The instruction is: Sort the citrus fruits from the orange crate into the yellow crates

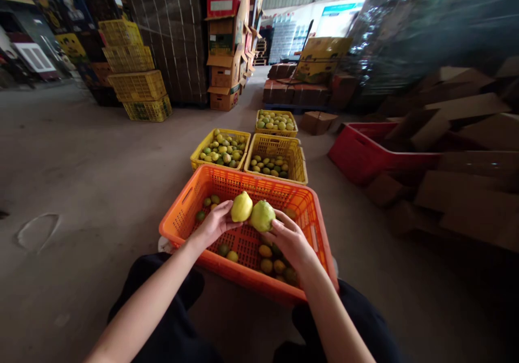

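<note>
My left hand (217, 223) holds a yellow lemon (241, 207) above the orange crate. Beside it, my right hand (288, 237) has its fingers round a greener lemon (263, 216). The two fruits are side by side and look to be touching. Below them is the large orange crate (259, 288), with several small yellow and green fruits (266, 266) at its near right and a few more at its left. Part of the crate's floor is hidden by my hands and the held fruits.
Behind the orange crate stand a fuller yellow crate (221, 149), a partly filled one (298, 163) and a farther one (276, 122), all with fruit. On the right are a red bin (357, 154) and cardboard (466, 190). Yellow crates (138, 85) are stacked at the left.
</note>
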### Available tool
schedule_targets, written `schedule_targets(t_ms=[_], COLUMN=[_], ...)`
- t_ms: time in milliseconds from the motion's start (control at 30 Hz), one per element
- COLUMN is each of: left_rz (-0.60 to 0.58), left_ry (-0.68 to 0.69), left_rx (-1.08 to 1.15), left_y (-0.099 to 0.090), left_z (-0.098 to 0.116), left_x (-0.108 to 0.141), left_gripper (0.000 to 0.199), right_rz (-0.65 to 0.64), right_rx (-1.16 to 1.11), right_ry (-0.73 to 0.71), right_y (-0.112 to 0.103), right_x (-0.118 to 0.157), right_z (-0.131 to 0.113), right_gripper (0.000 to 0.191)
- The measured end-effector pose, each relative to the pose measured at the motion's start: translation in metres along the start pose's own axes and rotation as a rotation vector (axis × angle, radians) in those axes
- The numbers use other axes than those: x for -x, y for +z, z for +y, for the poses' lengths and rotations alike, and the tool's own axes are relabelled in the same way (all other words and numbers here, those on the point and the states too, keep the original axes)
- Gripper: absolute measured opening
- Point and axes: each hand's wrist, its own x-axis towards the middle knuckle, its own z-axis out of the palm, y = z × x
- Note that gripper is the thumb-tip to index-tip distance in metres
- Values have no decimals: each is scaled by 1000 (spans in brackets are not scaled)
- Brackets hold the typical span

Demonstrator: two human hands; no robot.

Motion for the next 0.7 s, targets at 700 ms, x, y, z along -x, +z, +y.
schedule_targets(t_ms=[700], left_rz=[210], left_ry=[112], left_rx=[-573], left_y=[11], left_z=[-25], left_x=[-5], left_gripper=[36], right_rz=[154], right_rx=[-19], right_ry=[109], right_y=[26], right_x=[-1], right_z=[31], right_gripper=[38])
